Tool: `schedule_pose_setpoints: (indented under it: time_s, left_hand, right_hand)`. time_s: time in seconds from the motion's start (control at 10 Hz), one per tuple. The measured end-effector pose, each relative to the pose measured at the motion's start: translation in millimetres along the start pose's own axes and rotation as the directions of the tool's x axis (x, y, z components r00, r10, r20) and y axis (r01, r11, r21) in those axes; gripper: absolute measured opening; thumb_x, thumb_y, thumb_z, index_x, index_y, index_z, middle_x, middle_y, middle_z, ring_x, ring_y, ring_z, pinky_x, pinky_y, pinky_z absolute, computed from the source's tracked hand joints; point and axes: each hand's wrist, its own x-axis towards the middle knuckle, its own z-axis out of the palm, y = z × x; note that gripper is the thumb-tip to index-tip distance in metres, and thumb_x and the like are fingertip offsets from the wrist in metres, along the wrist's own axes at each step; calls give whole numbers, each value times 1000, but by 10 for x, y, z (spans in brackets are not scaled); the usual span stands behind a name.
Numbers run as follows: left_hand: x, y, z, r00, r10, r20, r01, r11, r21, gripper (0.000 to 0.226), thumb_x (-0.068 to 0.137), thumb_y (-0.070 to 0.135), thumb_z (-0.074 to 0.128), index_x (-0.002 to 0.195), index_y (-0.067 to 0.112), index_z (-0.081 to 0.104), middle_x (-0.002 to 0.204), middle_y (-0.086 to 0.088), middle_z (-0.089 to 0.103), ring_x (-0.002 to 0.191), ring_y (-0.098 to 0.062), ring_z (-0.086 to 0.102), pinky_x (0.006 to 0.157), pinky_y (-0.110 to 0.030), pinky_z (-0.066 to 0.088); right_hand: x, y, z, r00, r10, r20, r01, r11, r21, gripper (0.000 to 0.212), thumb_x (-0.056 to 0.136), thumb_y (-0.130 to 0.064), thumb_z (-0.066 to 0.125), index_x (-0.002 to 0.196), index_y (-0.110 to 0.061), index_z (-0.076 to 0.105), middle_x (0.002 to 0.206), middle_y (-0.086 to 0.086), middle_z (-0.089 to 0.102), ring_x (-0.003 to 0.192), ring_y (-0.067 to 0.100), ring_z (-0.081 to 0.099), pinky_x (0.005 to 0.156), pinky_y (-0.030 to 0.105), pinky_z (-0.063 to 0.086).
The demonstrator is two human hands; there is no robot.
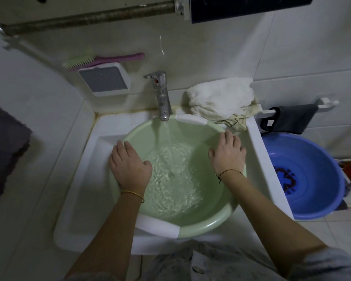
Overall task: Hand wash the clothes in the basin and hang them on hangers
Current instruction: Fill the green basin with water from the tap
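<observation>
A pale green basin (pixel 207 224) with white grip pads sits in the white sink (pixel 79 199), partly filled with rippling water. The tap (pixel 161 94) runs a stream into it. My left hand (pixel 128 165) rests on the basin's left rim, fingers straight, thumb inside the rim. My right hand (pixel 228 153) lies on the right rim the same way, with its fingers spread. A crumpled white cloth (pixel 219 98) lies on the sink's back right corner. No clothes show in the water, and no hangers are in view.
A blue basin (pixel 322 207) stands on the floor to the right, under a dark cloth (pixel 292 118) on a wall rail. A scrub brush (pixel 101 58) and a white box (pixel 105 80) sit behind the sink at left. A dark towel (pixel 4 149) hangs far left.
</observation>
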Motion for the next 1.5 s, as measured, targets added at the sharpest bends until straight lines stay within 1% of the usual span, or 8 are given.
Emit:
schedule_pose_setpoints:
  time_s: [0.3, 0.4, 0.8, 1.5]
  left_hand:
    - [-3, -11, 9, 1000, 0, 10, 0, 1000, 4, 79, 52, 26, 54, 123, -8, 52, 130, -26, 51, 118, -41, 49, 99, -49, 37]
    - [-2, -5, 7, 1000, -1, 5, 1, 1000, 2, 79, 52, 27, 51, 122, -8, 53, 129, -26, 52, 117, -41, 50, 98, -48, 38]
    - [2, -7, 11, 1000, -2, 3, 2, 1000, -10, 79, 53, 27, 48, 123, -8, 53, 130, -26, 51, 118, -41, 49, 99, -48, 36]
    - [-2, 0, -1, 1000, 4, 5, -4, 1000, -10, 79, 52, 26, 49, 122, -9, 54, 129, -27, 52, 117, -42, 50, 98, -49, 38]
  right_hand:
    - [-1, -2, -4, 1000, 2, 5, -2, 1000, -2, 62, 95, -40, 42, 144, -6, 24, 151, 9, 25, 135, 30, 26, 98, 45, 33]
    - [2, -4, -7, 1000, 2, 7, -2, 1000, 2, 62, 95, -39, 42, 145, -6, 24, 151, 9, 25, 135, 30, 25, 99, 44, 33]
    - [4, -5, -6, 1000, 2, 3, -2, 1000, -1, 63, 95, -40, 43, 144, -6, 25, 151, 9, 25, 135, 30, 26, 98, 44, 33]
    - [11, 5, 12, 1000, -3, 1, 3, 1000, -11, 62, 95, -40, 42, 143, -6, 26, 150, 10, 28, 134, 31, 28, 97, 44, 35]
